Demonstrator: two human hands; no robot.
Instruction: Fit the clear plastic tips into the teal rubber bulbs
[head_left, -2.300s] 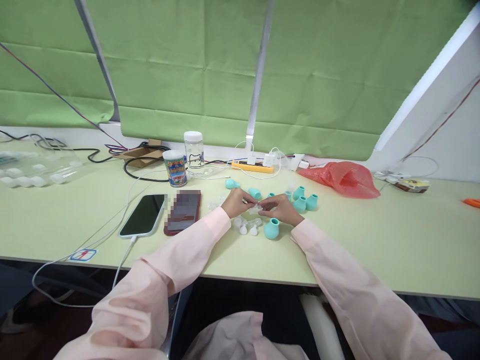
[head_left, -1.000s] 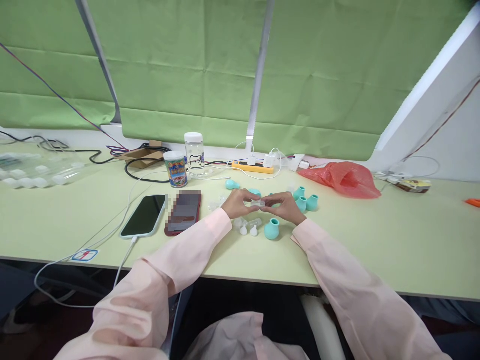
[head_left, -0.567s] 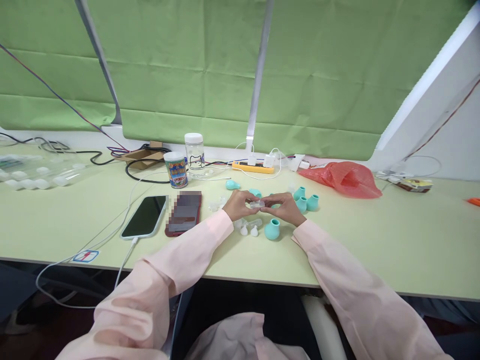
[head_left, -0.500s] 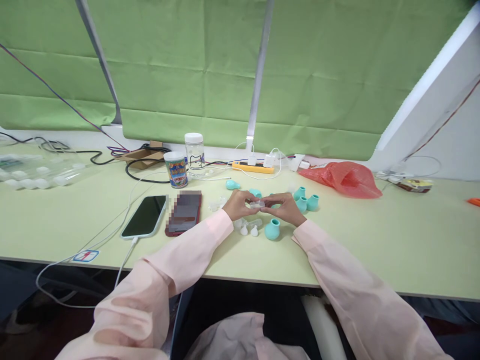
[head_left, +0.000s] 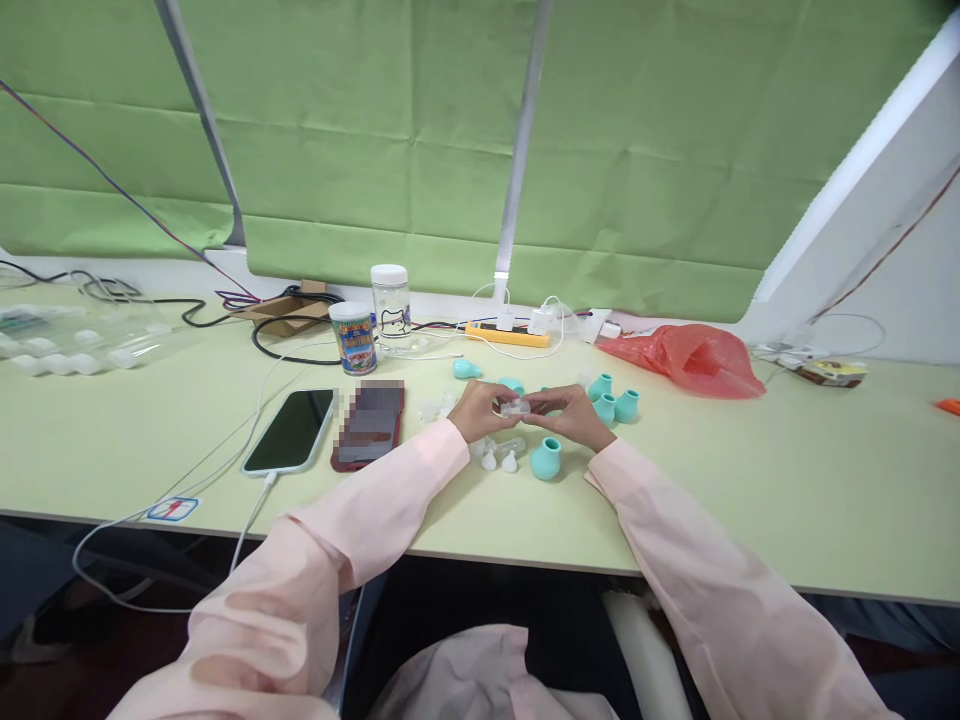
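Note:
Between my fingertips is a small clear plastic piece (head_left: 515,408), its exact kind too small to make out. My left hand (head_left: 478,408) pinches its left end, and my right hand (head_left: 568,412) grips the right end. Just below them on the table lie a clear tube-like piece (head_left: 512,446) and two small white tips (head_left: 510,461). A turquoise rubber bulb (head_left: 545,459) stands upright, mouth up, below my right hand. Several more turquoise bulbs (head_left: 604,408) stand to its right, and another bulb (head_left: 466,369) lies on its side behind my left hand. Clear pieces (head_left: 435,406) lie left of that hand.
Two phones, one black-screened (head_left: 291,432) and one red-cased (head_left: 369,425), lie to the left. Behind them stand a printed cup (head_left: 353,340) and a lidded clear jar (head_left: 391,308). A yellow power strip (head_left: 508,335) and a red plastic bag (head_left: 686,360) lie along the back.
Both hands stay in nearly the same place, still holding the clear piece, with only slight finger movement. The whole view shifts a little.

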